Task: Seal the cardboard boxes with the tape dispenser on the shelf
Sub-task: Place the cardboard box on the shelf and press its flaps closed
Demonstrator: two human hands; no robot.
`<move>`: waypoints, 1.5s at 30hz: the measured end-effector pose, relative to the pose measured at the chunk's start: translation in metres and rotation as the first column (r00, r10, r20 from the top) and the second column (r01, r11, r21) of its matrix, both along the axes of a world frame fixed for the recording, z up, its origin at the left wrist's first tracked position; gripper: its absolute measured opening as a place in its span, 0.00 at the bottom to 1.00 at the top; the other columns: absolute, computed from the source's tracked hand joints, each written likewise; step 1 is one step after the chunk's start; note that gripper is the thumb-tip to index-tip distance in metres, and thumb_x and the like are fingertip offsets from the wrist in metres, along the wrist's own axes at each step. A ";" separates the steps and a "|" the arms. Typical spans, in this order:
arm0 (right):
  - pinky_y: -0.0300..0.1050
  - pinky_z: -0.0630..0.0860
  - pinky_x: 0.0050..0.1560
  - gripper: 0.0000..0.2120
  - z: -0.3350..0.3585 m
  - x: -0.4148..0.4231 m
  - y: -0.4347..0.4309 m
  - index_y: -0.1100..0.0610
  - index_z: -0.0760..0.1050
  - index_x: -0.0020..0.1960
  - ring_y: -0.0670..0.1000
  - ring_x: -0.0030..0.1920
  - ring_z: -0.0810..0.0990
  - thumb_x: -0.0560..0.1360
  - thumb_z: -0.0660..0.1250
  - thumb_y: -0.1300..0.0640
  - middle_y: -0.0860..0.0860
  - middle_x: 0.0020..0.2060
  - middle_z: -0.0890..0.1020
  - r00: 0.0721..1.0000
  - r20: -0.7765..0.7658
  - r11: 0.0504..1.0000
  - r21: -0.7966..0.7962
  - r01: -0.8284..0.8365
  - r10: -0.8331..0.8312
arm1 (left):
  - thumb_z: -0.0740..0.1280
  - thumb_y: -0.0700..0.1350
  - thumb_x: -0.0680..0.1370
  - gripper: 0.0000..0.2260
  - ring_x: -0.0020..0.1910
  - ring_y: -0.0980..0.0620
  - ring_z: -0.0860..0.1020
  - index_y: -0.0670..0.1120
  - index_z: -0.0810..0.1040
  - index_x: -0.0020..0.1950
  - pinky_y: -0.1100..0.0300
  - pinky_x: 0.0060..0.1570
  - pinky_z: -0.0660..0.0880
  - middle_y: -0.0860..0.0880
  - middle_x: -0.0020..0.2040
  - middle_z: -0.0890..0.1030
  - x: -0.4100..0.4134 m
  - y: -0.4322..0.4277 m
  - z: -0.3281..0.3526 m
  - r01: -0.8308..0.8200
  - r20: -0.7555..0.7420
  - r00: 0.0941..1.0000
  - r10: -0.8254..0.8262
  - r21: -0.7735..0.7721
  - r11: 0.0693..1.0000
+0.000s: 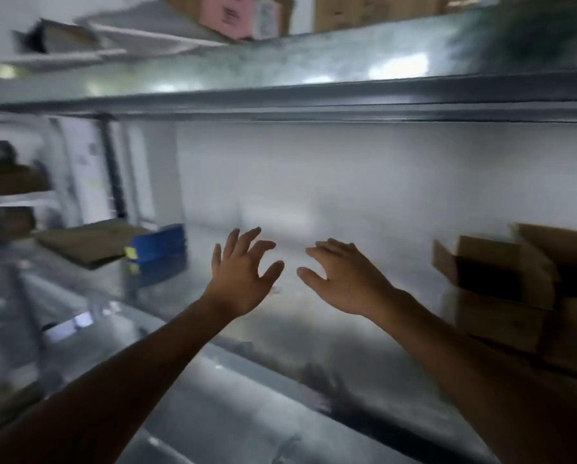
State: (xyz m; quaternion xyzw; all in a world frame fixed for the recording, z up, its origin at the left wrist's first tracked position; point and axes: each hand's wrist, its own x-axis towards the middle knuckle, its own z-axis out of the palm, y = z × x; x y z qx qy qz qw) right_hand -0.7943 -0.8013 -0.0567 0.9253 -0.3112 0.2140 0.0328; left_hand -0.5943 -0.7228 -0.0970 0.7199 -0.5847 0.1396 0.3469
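The left hand (243,276) and right hand (344,279), side by side, fingers spread and holding nothing, hover above the shiny grey metal shelf (280,363), with open-flapped brown cardboard boxes (501,316) stacked near the right hand, not touching it.

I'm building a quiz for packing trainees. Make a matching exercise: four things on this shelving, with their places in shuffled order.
Things:
1 blue box
2 open cardboard box
3 pink box
4 left hand

Places:
A on the upper shelf
B right end of the lower shelf
C above the lower shelf's centre, fingers spread, holding nothing
D left part of the lower shelf

Pairs: 1-D, 2-B, 3-A, 4-C
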 end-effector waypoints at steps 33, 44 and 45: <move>0.59 0.65 0.73 0.33 -0.075 0.617 0.073 0.48 0.59 0.80 0.60 0.76 0.63 0.81 0.50 0.32 0.53 0.79 0.64 0.987 -0.074 0.951 0.284 -0.118 0.145 | 0.62 0.61 0.81 0.24 0.74 0.43 0.66 0.49 0.74 0.72 0.43 0.73 0.65 0.46 0.74 0.69 0.579 0.148 -0.021 -0.273 -0.143 0.933 0.330 0.314 0.909; 0.55 0.69 0.67 0.23 -0.093 0.662 0.022 0.47 0.73 0.65 0.55 0.64 0.73 0.80 0.51 0.36 0.51 0.67 0.76 0.996 -0.087 0.979 0.196 0.051 -0.035 | 0.62 0.66 0.79 0.32 0.65 0.41 0.74 0.46 0.70 0.74 0.44 0.66 0.72 0.42 0.69 0.75 0.714 0.042 -0.016 -0.263 -0.105 0.927 0.360 0.499 0.825; 0.55 0.67 0.67 0.23 -0.096 0.663 0.021 0.47 0.73 0.64 0.56 0.64 0.72 0.80 0.51 0.36 0.52 0.66 0.75 0.993 -0.101 0.975 0.208 0.076 -0.056 | 0.62 0.66 0.78 0.32 0.63 0.41 0.76 0.46 0.70 0.74 0.44 0.65 0.73 0.42 0.67 0.77 0.723 0.035 -0.017 -0.237 -0.128 0.927 0.352 0.527 0.816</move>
